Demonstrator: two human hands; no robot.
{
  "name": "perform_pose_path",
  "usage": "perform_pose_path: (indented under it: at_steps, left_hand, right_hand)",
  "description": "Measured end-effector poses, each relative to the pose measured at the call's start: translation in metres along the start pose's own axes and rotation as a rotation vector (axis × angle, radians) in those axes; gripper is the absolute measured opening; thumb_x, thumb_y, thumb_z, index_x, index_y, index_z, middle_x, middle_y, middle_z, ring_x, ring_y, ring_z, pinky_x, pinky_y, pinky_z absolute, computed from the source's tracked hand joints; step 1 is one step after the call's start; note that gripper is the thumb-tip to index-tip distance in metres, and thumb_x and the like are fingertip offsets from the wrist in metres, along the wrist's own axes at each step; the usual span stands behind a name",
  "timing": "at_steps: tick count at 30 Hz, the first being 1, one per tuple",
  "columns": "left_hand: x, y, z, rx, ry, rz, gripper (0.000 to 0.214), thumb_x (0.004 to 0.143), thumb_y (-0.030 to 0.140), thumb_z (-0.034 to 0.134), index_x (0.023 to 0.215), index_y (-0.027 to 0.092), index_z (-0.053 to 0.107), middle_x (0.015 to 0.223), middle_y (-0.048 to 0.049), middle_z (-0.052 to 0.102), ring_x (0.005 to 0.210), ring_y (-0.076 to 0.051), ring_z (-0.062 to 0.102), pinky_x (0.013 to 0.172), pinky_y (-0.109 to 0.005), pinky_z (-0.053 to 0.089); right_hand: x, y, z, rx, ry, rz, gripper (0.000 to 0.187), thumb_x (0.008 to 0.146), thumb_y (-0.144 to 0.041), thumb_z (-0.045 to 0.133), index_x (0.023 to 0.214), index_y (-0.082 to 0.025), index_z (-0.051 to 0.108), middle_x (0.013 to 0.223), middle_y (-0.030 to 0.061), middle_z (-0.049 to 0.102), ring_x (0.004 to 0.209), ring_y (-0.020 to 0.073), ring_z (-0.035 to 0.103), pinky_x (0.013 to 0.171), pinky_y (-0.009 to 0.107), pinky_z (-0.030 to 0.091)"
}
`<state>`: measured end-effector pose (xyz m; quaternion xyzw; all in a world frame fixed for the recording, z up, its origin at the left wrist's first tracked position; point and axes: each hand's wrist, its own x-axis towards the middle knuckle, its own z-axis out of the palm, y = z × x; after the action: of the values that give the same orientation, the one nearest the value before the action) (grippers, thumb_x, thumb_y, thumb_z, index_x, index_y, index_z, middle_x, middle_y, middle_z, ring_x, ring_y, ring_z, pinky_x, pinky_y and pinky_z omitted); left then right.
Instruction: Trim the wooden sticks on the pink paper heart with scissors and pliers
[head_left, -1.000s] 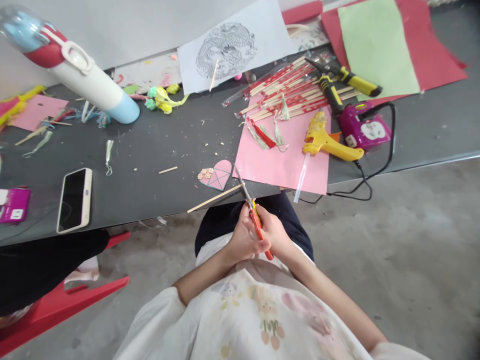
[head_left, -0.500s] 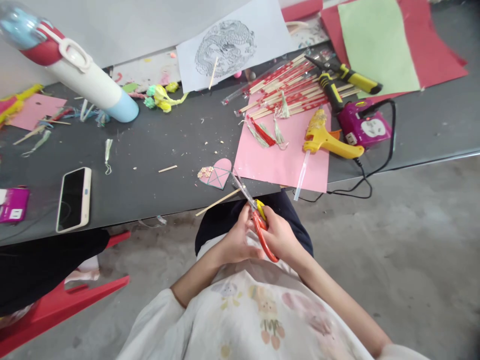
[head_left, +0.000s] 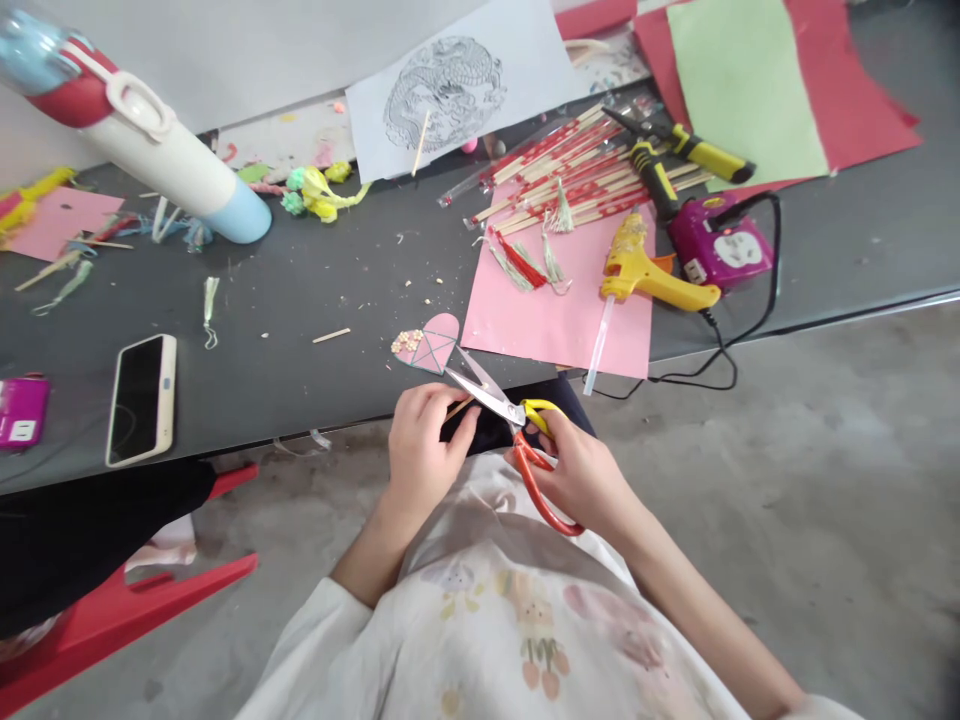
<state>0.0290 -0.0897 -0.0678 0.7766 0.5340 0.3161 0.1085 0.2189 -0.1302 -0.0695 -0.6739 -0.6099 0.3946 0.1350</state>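
My right hand (head_left: 581, 475) grips orange and yellow scissors (head_left: 517, 430) with its fingers through the handles; the blades are parted and point up left toward the table edge. My left hand (head_left: 424, 445) is closed in a pinch on a thin wooden stick (head_left: 459, 406), of which only a short end shows beside the blades. Both hands hover over my lap just below the dark table's (head_left: 300, 300) front edge. A pink paper heart (head_left: 431, 345) lies on the table right above the blade tips.
A pink sheet (head_left: 555, 300) holds tassels, and a yellow glue gun (head_left: 645, 275) lies beside it. Red-patterned sticks (head_left: 570, 175), pliers (head_left: 675, 160), a purple socket (head_left: 720, 245), a dragon drawing (head_left: 450, 90), a phone (head_left: 141, 398) and a bottle (head_left: 150, 140) also lie here. Red stool (head_left: 135, 600) at left.
My hands moved apart: the left slid left along the stick, whose long end no longer shows, and the right swung the scissors down and right, blades now opened.
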Motion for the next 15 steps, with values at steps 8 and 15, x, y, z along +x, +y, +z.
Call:
perform_pose_path:
  at_steps: [8,15]
  left_hand:
    - [-0.008,-0.004,0.011,-0.097,0.017,-0.077,0.007,0.090,0.021,0.054,0.088,0.021,0.060,0.078,0.0010,0.067,0.070,-0.011,0.063,0.068,-0.020,0.047]
    - [-0.009,-0.005,0.013,-0.164,-0.021,-0.139,0.012,0.091,0.027,0.053,0.085,0.021,0.061,0.075,0.0012,0.068,0.067,-0.010,0.064,0.065,-0.019,0.047]
  right_hand:
    - [-0.003,-0.002,-0.002,0.098,-0.055,-0.051,0.034,0.080,-0.046,0.062,0.099,-0.022,0.049,0.096,0.0080,0.068,0.089,0.0254,0.067,0.071,0.033,0.050]
    - [-0.002,0.004,-0.003,0.102,-0.078,-0.188,0.042,0.084,-0.049,0.056,0.110,-0.017,0.045,0.104,0.0144,0.064,0.099,0.0282,0.063,0.079,0.038,0.050]
